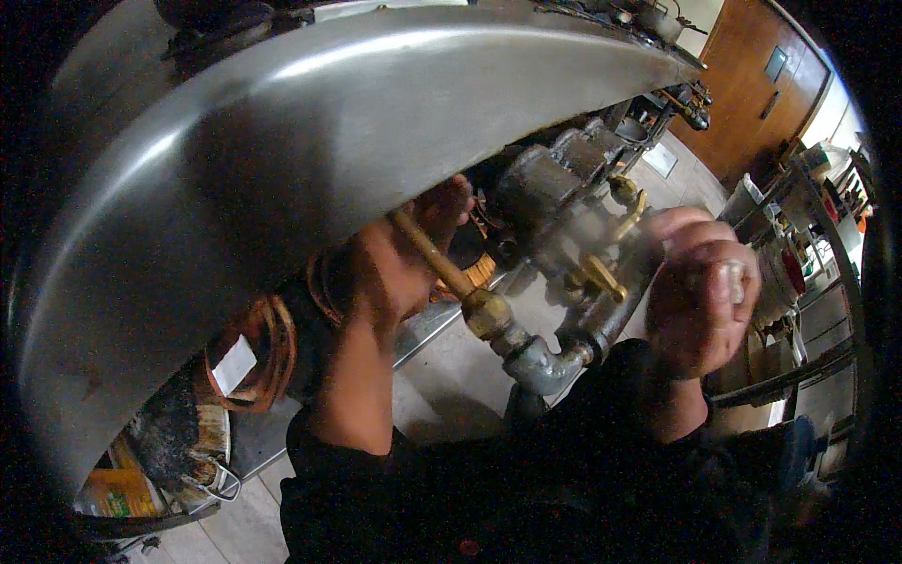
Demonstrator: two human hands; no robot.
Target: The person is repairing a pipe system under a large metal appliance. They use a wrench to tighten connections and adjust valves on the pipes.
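Note:
My left hand (387,268) reaches up under the curved steel front panel (395,103), behind a brass-coloured tube (434,252). The panel and the tube hide most of its fingers, so its grip does not show. The tube runs down to a brass nut (487,313) and a grey pipe elbow (543,365), which joins a thick dark pipe (611,315). Brass valve handles (601,277) stand out from that pipe. To their right is my right hand (705,291), its fingers curled in and slightly blurred. What they hold, if anything, I cannot make out.
Coiled copper tubing (272,352) hangs below the panel at the left, above a blackened pot (183,446). A greasy metal assembly (554,179) sits behind the valves. Loaded shelving (827,320) stands at the right. A wooden door (766,85) is at the far right.

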